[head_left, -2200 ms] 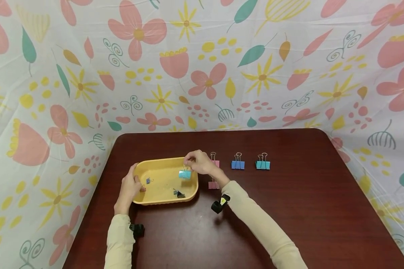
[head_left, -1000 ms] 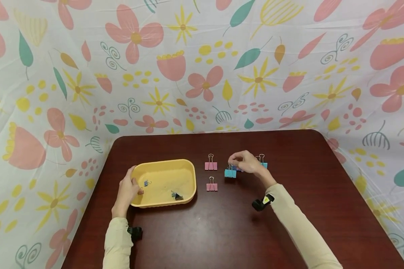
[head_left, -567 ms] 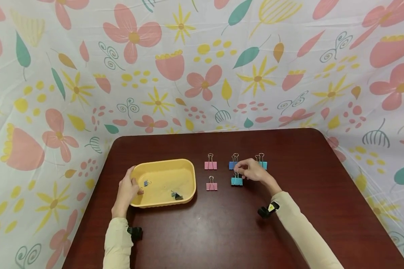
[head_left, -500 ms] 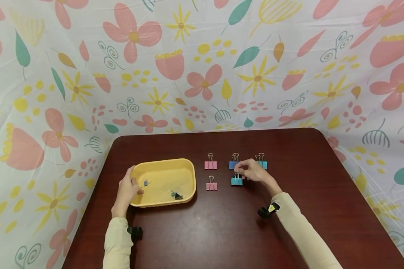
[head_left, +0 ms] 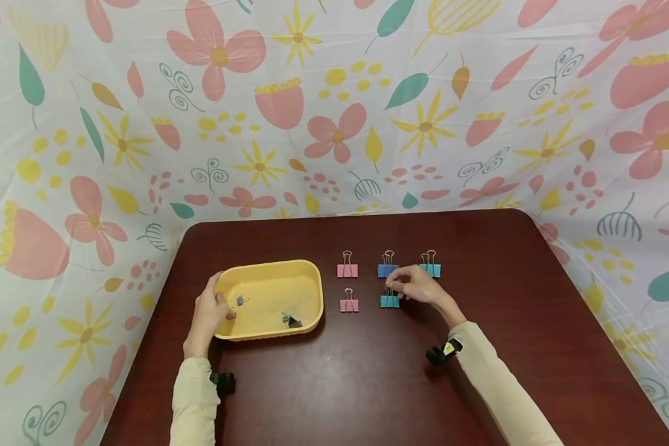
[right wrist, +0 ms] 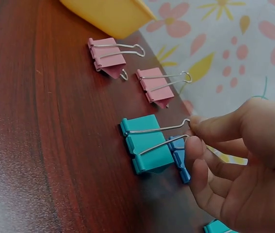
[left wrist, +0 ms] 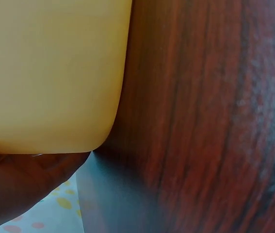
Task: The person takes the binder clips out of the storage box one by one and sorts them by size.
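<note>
Between thumb and fingertips, my right hand (head_left: 420, 287) pinches the wire handles of a teal binder clip (head_left: 389, 301). In the right wrist view this teal binder clip (right wrist: 147, 145) stands at the table surface, just in front of a blue binder clip (right wrist: 180, 158) that the hand partly covers. My left hand (head_left: 206, 314) grips the left end of a yellow tray (head_left: 267, 334), thumb over the rim. Inside the tray lie a small blue clip (head_left: 241, 301), a small pink clip (head_left: 231, 314) beside the thumb, and a dark clip cluster (head_left: 292, 321).
Two pink binder clips, a rear one (head_left: 347, 271) and a front one (head_left: 349, 305), stand right of the tray. Another teal binder clip (head_left: 432, 270) is behind the right hand. The dark wooden table (head_left: 334, 396) ends at a flowered cloth (head_left: 334, 124) behind.
My right hand has carried the teal binder clip from over the tray rightward, then down in front of the blue one. Over the last half second it barely moves. The left hand stays on the tray.
</note>
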`<state>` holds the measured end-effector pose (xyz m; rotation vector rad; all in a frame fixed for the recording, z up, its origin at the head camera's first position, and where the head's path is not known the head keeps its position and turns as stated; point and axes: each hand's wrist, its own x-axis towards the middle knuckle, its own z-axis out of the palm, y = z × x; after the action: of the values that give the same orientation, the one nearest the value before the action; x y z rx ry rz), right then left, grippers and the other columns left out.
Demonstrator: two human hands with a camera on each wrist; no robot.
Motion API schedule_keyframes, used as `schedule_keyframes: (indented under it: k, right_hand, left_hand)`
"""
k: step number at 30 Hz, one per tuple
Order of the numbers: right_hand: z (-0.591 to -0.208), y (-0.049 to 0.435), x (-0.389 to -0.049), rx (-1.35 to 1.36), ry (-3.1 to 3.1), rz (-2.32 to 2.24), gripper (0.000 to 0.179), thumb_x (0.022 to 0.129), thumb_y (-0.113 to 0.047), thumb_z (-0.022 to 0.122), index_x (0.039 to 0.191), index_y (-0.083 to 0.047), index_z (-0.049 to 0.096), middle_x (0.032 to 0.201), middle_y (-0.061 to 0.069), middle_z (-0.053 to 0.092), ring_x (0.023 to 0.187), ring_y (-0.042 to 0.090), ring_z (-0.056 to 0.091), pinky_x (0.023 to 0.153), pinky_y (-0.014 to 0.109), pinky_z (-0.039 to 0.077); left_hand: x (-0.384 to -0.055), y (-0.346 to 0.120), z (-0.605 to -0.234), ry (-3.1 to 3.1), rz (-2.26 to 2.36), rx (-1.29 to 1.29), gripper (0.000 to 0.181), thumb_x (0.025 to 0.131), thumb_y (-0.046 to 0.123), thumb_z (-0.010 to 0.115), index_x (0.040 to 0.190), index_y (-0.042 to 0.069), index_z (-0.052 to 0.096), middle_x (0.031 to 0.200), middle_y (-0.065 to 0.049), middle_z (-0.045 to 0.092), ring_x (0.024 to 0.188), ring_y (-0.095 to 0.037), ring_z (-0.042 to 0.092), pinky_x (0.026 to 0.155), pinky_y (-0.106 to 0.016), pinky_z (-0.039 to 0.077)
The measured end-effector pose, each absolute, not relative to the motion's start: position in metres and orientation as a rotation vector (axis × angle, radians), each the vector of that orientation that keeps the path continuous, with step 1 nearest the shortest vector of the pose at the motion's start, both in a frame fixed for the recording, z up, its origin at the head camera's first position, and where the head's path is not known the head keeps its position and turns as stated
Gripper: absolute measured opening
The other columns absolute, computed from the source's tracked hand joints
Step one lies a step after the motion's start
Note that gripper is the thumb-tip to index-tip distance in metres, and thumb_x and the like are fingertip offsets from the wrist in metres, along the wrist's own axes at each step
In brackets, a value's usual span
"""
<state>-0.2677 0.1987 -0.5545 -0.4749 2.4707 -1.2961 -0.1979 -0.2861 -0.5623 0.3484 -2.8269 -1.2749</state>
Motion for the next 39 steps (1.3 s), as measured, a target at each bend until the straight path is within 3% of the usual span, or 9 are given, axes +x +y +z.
schedule_keyframes:
  k: [7,15,19,22,27,32,35,39]
  right_hand:
    - [-0.555,0.200,-0.266,-0.475,2.452,-1.339,0.015,0.098,-0.011,0.065,0.102,0.000,0.074,0.090,0.015,0.070,0.070,0.027,0.067,0.062,0.038,0.057]
    - [-0.541,0.196,-0.279,-0.448,2.469,-1.450,0.024,0.096,-0.015,0.069,0.111,0.004,0.071,0.097,0.020,0.068,0.053,0.012,0.049,0.053,0.032,0.047]
    - [-0.525,0.186,-0.287,-0.472,2.457,-1.493,0.021,0.098,-0.016,0.067,0.111,-0.001,0.072,0.088,0.025,0.063,0.058,0.018,0.050,0.056,0.035,0.047]
    - [-0.514,0.173,-0.292,-0.496,2.419,-1.523,0.018,0.099,-0.019,0.065,0.111,-0.007,0.073,0.085,0.020,0.062,0.060,0.022,0.051,0.057,0.033,0.045]
    - [-0.501,0.143,-0.298,-0.579,2.362,-1.542,0.020,0.099,-0.020,0.066,0.111,-0.005,0.073,0.096,0.015,0.068,0.067,0.018,0.059,0.064,0.032,0.052]
    - [-0.496,0.110,-0.301,-0.672,2.354,-1.514,0.016,0.099,-0.018,0.066,0.108,-0.007,0.074,0.100,0.016,0.071,0.075,0.022,0.064,0.067,0.031,0.053]
    - [-0.495,0.093,-0.300,-0.706,2.335,-1.500,0.014,0.097,-0.016,0.068,0.106,-0.008,0.075,0.106,0.013,0.072,0.079,0.022,0.065,0.070,0.029,0.051]
    - [-0.495,0.073,-0.296,-0.763,2.257,-1.478,0.017,0.098,-0.014,0.067,0.109,-0.003,0.074,0.099,0.017,0.072,0.072,0.021,0.062,0.067,0.033,0.053]
  left_hand:
    - [-0.199,-0.286,-0.562,-2.841,-1.268,0.359,0.055,0.106,0.003,0.034,0.160,0.012,0.028,0.108,-0.034,0.063,0.062,-0.022,0.067,0.061,-0.033,0.052]
    - [-0.196,-0.285,-0.561,-2.834,-1.298,0.361,0.054,0.106,0.004,0.033,0.159,0.010,0.028,0.111,-0.035,0.062,0.065,-0.024,0.069,0.059,-0.032,0.052]
    - [-0.195,-0.285,-0.561,-2.834,-1.303,0.362,0.055,0.106,0.003,0.033,0.160,0.010,0.028,0.116,-0.036,0.061,0.064,-0.025,0.068,0.057,-0.031,0.051]
    - [-0.196,-0.286,-0.562,-2.831,-1.302,0.358,0.055,0.105,0.003,0.033,0.160,0.011,0.027,0.120,-0.037,0.060,0.066,-0.026,0.068,0.057,-0.031,0.050]
    - [-0.198,-0.285,-0.562,-2.831,-1.259,0.332,0.055,0.105,0.003,0.034,0.159,0.009,0.028,0.131,-0.036,0.055,0.071,-0.027,0.064,0.059,-0.032,0.048]
    - [-0.198,-0.285,-0.563,-2.835,-1.226,0.323,0.055,0.105,0.001,0.035,0.159,0.008,0.029,0.121,-0.036,0.060,0.068,-0.026,0.064,0.060,-0.033,0.048]
    - [-0.197,-0.285,-0.563,-2.846,-1.207,0.323,0.055,0.105,0.000,0.036,0.159,0.008,0.029,0.104,-0.032,0.063,0.062,-0.023,0.061,0.060,-0.033,0.048]
    - [-0.198,-0.285,-0.563,-2.852,-1.176,0.323,0.056,0.104,0.000,0.036,0.159,0.010,0.029,0.099,-0.029,0.063,0.061,-0.022,0.058,0.061,-0.034,0.048]
